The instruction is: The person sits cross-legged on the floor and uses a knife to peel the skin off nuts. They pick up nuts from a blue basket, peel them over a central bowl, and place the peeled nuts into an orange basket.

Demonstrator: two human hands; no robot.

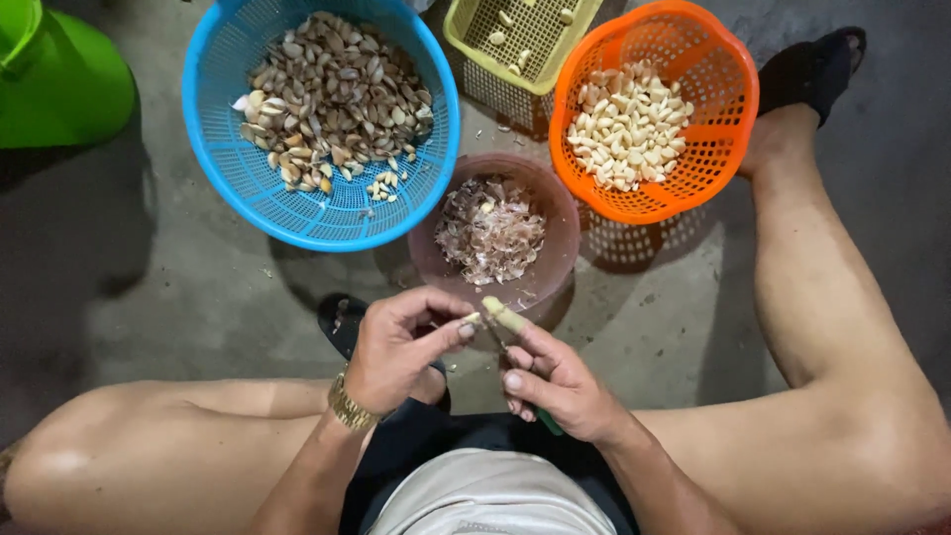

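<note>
Garlic clove (474, 319), pale, smooth, left hand (396, 347) pinching

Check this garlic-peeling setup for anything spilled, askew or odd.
Little stands out. A few stray bits, cloves or skin I cannot tell, lie on the floor between the yellow basket and the skins bowl. The blue basket and orange basket sit upright.

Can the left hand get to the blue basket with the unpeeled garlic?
Probably yes. The left hand is busy pinching a clove, but the blue basket sits ahead with only bare floor between.
</note>
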